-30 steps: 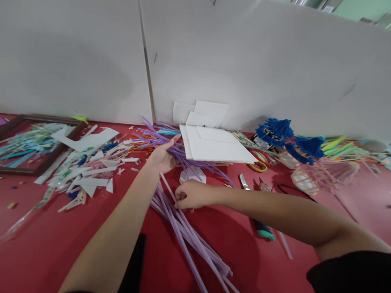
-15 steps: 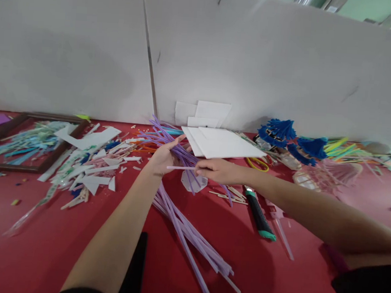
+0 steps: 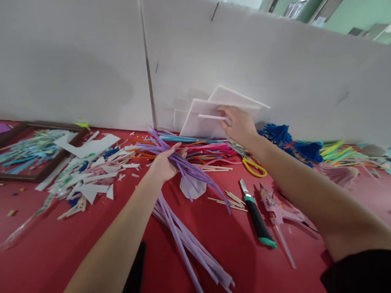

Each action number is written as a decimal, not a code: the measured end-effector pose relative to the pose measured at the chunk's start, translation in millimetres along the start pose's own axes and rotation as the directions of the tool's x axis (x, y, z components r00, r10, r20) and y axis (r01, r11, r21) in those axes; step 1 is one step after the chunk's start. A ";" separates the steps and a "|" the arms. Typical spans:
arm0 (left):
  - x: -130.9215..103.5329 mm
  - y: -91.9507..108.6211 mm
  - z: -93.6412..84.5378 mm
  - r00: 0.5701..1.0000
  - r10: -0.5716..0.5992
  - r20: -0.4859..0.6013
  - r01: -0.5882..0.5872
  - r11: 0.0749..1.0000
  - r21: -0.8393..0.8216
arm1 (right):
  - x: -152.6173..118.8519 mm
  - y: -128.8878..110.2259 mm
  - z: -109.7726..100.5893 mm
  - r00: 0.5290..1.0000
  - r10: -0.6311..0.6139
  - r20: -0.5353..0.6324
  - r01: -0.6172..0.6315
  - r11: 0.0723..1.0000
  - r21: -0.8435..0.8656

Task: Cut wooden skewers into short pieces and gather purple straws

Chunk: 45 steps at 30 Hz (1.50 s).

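Observation:
A bunch of purple pipe cleaners (image 3: 187,166) lies across my left hand (image 3: 166,163), whose fingers are curled around it. My right hand (image 3: 235,124) is raised at the white boards (image 3: 202,120), which tilt up against the grey partition. Between its fingers is a thin pale stick (image 3: 212,117), pointing left. Below my left hand is a white many-sided piece (image 3: 193,188), partly covered by the purple strands. Paler purple pipe cleaners (image 3: 191,244) lie spread on the red table nearer to me.
A knife (image 3: 257,220) and a pink glue gun (image 3: 283,213) lie right of centre, near yellow-handled scissors (image 3: 254,167). White scraps (image 3: 96,168) and a brown frame (image 3: 39,178) are at left. Blue fuzzy pieces (image 3: 307,150) stand at the back right.
My right hand has moved up and right with the pale stick. The white boards have tipped up toward the partition, uncovering pink and orange strands and the scissors.

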State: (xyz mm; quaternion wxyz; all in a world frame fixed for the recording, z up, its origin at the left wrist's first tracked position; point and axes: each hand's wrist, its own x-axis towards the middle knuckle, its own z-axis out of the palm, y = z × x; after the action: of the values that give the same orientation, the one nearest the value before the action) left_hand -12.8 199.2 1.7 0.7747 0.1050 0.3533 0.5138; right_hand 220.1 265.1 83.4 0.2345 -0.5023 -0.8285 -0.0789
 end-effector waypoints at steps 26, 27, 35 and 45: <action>-0.8 -8.7 4.7 0.986 0.064 -0.157 -0.085 0.988 -0.130 | 50.1 -46.7 43.7 0.710 -0.187 0.679 0.050 0.975 0.217; -1.0 -9.7 5.4 0.984 0.076 -0.163 -0.099 0.985 -0.138 | 50.1 -49.3 48.3 0.704 -0.190 0.685 0.056 0.975 0.213; -3.5 -11.9 8.9 0.978 0.117 -0.171 -0.148 0.972 -0.183 | 56.8 -67.5 96.1 0.798 -0.191 0.572 0.124 0.980 0.155; 2.2 -14.4 4.2 0.960 0.134 -0.246 -0.186 0.962 -0.199 | 44.4 -75.4 117.7 0.824 -0.155 0.544 0.147 0.987 0.058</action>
State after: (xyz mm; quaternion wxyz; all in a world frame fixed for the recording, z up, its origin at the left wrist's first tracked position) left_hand 0.9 195.5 -3.8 0.6910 -0.0132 0.3719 0.6197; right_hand 101.0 307.1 8.8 -0.0156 -0.4352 -0.8985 0.0549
